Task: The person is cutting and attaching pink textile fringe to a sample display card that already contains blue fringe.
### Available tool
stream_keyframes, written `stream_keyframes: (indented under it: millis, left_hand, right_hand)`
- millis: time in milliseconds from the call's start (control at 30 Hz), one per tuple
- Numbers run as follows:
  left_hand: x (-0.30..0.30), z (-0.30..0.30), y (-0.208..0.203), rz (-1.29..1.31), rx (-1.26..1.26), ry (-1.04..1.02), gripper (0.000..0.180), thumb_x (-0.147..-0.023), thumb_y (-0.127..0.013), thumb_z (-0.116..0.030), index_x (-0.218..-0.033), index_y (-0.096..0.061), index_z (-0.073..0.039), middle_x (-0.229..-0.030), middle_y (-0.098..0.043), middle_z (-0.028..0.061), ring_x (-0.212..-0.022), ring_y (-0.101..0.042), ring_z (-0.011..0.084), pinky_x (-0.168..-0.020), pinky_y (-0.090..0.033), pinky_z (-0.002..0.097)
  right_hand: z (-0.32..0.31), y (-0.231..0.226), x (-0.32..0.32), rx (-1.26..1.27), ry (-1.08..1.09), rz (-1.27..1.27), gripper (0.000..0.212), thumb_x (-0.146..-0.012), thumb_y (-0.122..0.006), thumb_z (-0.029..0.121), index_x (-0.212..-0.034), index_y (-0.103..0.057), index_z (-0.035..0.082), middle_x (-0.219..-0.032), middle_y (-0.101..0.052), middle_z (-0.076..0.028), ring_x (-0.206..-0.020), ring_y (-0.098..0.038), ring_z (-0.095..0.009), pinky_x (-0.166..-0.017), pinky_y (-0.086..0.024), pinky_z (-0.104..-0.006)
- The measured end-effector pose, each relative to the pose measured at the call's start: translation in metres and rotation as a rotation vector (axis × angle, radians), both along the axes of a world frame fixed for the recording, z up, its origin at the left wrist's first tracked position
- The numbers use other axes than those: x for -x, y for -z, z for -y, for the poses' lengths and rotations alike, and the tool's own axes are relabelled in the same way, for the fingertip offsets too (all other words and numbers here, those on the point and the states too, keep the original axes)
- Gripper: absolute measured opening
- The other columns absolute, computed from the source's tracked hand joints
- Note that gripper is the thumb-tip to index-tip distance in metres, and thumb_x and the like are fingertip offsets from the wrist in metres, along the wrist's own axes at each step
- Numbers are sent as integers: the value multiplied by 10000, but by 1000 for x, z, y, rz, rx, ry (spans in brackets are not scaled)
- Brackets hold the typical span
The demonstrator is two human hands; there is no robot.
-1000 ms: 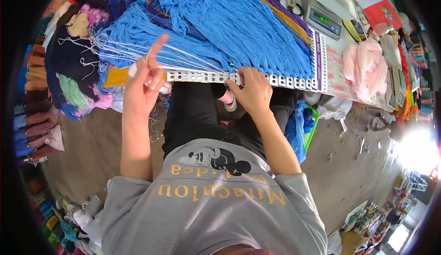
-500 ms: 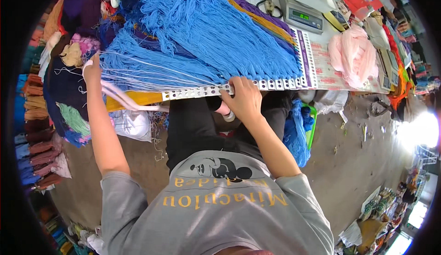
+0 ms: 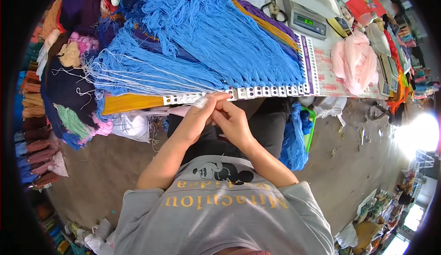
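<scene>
My left hand (image 3: 200, 112) and my right hand (image 3: 232, 119) meet at the near edge of the table, fingertips together just below a white card strip with a row of holes (image 3: 257, 91). They pinch thin blue yarn strands (image 3: 138, 83) that run left from the strip. Thick bundles of blue yarn (image 3: 216, 39) hang knotted through the strip's holes and spread across the table. The left index finger carries a pale wrap.
A digital scale (image 3: 308, 23) and scissors (image 3: 274, 8) sit at the back. Pink yarn (image 3: 356, 62) lies at the right, a yellow skein (image 3: 131, 102) under the strip at left. Mixed yarn piles (image 3: 69, 94) stack at the left; blue yarn (image 3: 296, 138) hangs by my knee.
My left hand was stretched far left pulling strands; it has come back to the strip and joined my right hand at the table edge.
</scene>
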State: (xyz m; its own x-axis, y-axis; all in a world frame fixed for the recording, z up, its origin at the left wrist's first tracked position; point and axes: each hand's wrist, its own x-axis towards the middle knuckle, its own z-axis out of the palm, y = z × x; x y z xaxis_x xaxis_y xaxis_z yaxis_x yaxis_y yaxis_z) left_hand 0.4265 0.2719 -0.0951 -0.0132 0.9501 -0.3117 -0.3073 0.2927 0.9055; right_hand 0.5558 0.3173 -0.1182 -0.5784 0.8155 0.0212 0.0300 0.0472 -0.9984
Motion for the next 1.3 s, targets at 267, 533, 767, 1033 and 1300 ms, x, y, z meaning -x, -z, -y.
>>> stream_keyframes:
  millis: [267, 533, 767, 1033, 1300]
  left_hand:
    - [3, -9, -2, 397, -1, -32, 504, -974, -343, -412, -1169, -547, 5, -959, -582, 62, -740, -504, 113, -660, -428, 258]
    - [-1, -2, -8, 237, 21, -60, 525, -971, -311, -439, -1203, -537, -25, -1133, -568, 100, -1041, -532, 171, -878, -437, 325]
    - [26, 3, -7, 268, -42, -123, 564, -969, -314, -457, -946, -621, 16, -601, -462, -23, -492, -395, 53, -471, -317, 209]
    - [213, 83, -21, 416, -453, -765, 342, -949, -455, -316, -1126, -508, -29, -541, -297, -69, -389, -215, 17, -368, -174, 184]
    - [48, -16, -6, 371, -23, -168, 489, -944, -416, -402, -1228, -506, -14, -1193, -565, 133, -547, -469, 68, -511, -416, 193]
  right_hand:
    - [-1, -13, -12, 376, 27, -191, 124, -914, -514, 110, -882, -549, -5, -748, -582, -36, -684, -550, -86, -651, -419, -211]
    - [0, -7, -18, 332, -106, -77, 121, -912, -544, 141, -916, -566, 23, -750, -539, -1, -643, -465, -58, -595, -376, -194]
    - [-13, -14, -49, 322, 117, -310, 98, -901, -497, 57, -884, -589, 27, -1035, -595, -101, -961, -551, -176, -896, -414, -321]
    - [-91, -23, -318, 98, 849, -918, 125, -912, -505, 150, -813, -494, 74, -671, -385, 32, -575, -333, -85, -529, -302, -219]
    - [-81, -26, -149, -235, 527, 99, 177, -867, -551, 67, -1036, -549, 14, -766, -636, -72, -683, -623, -137, -642, -491, -244]
